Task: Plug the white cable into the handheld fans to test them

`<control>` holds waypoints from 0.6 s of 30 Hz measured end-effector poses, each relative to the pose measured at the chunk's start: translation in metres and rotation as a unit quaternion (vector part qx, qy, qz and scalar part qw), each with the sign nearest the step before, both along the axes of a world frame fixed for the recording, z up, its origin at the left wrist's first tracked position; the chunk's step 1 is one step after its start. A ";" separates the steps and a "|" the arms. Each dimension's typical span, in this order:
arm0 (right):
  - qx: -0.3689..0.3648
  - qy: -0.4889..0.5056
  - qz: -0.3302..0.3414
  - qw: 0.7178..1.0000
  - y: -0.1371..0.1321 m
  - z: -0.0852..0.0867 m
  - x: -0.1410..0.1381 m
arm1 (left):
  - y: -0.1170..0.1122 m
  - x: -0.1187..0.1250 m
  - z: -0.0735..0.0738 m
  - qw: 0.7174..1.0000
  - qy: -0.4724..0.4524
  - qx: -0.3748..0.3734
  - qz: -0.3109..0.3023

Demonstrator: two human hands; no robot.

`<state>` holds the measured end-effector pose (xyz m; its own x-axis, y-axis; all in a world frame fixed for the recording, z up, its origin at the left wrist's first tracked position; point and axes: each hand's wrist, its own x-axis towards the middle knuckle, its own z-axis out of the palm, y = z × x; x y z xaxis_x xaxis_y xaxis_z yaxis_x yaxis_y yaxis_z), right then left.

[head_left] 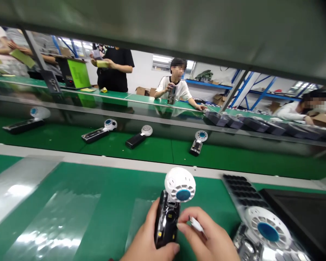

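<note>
Handheld fan (171,210) upright in left hand (146,241), right hand (206,235) alongside

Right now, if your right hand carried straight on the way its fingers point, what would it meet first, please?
Probably the fan held upright in the left hand: the right hand, pinching a small white piece, points left at its dark handle, nearly touching.

Conveyor and co-workers beyond my bench

I see four fans (141,135) on the belt (233,159) mid-frame, and a seated person (174,88) top centre behind it.
</note>
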<state>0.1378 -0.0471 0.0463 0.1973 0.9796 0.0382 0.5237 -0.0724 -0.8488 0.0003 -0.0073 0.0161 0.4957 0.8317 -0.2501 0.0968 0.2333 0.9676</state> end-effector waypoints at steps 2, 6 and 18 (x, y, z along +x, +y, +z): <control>0.007 0.030 -0.031 0.999 0.004 -0.006 -0.005 | 0.000 0.000 0.000 1.000 0.014 -0.003 -0.005; 0.000 0.044 -0.064 0.997 0.003 -0.005 -0.011 | 0.001 0.000 0.000 0.998 0.052 -0.017 -0.018; 0.020 0.012 -0.079 0.997 0.003 -0.008 -0.014 | 0.001 0.002 0.008 0.998 0.040 -0.038 -0.024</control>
